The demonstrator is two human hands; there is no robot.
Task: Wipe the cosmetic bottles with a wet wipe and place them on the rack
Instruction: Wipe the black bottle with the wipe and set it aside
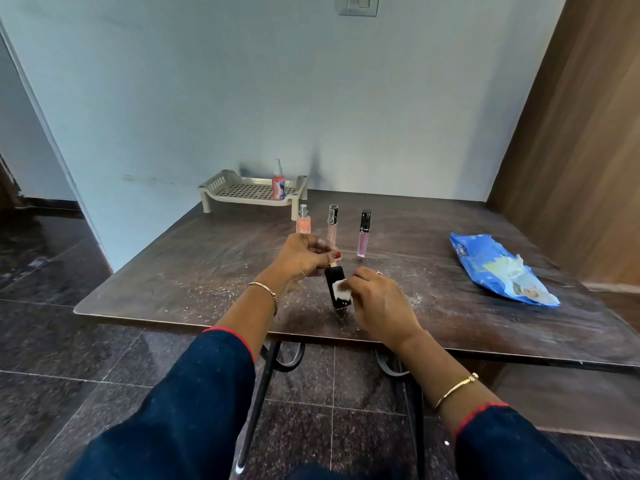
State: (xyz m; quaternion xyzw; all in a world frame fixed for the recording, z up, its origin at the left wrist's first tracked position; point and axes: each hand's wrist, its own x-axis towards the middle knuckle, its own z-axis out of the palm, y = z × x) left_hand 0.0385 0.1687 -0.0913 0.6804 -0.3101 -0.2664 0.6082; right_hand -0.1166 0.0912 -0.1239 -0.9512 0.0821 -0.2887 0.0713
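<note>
My left hand (304, 256) grips the top end of a black cosmetic bottle (336, 291), held tilted just above the table. My right hand (375, 299) presses a white wet wipe (340, 288) against the bottle's side. Behind my hands three bottles stand upright in a row: a small orange spray bottle (303, 221), a pale pink tube (332, 223) and a purple gloss tube with a black cap (363, 235). A beige plastic rack (221, 188) stands at the back of the table by the wall, with a pink spray bottle (278, 181) on it.
A blue wet wipe pack (498, 268) lies open on the right of the dark wooden table (173, 268). White dust speckles the tabletop. A wooden panel (571, 150) rises on the right, and dark tiled floor lies to the left and below.
</note>
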